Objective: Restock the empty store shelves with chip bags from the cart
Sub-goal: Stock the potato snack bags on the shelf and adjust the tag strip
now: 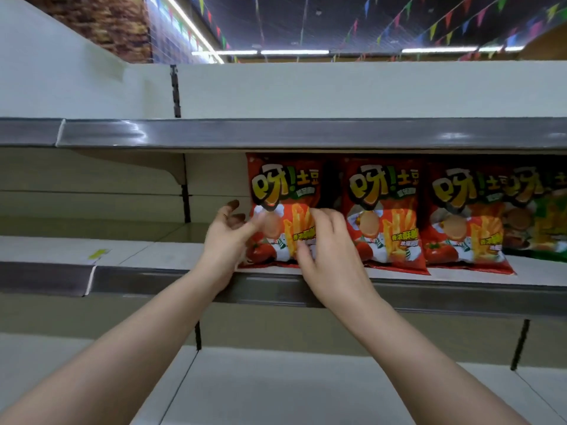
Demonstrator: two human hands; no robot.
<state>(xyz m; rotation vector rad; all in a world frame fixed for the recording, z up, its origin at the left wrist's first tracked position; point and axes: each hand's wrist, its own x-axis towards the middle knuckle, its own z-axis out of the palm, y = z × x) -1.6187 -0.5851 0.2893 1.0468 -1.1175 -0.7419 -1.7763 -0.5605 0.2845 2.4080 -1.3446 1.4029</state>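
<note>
Pale store shelving stands mostly bare. On the middle shelf [153, 256] the leftmost red chip bag [285, 185] stands upright beside a neighbour bag [383, 210]. The right hand [328, 240] has its grip pinching the bag's front, and the left hand [227, 234] has its grip spread at the bag's edge. This looks like the placing step; next calls for letting go without toppling it.

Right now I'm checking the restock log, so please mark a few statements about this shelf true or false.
1. The leftmost red bag stands upright on the middle shelf. True.
2. Both hands are at the green bag. False: the left hand and right hand are at the leftmost red bag; the green bag stands at the far right.
3. More bags fill the shelf to the left of the leftmost red bag. False: no bags show there, only a yellow tag.
4. Three red bags stand in the row. True: the middle red bag and third red bag follow the leftmost.
</note>
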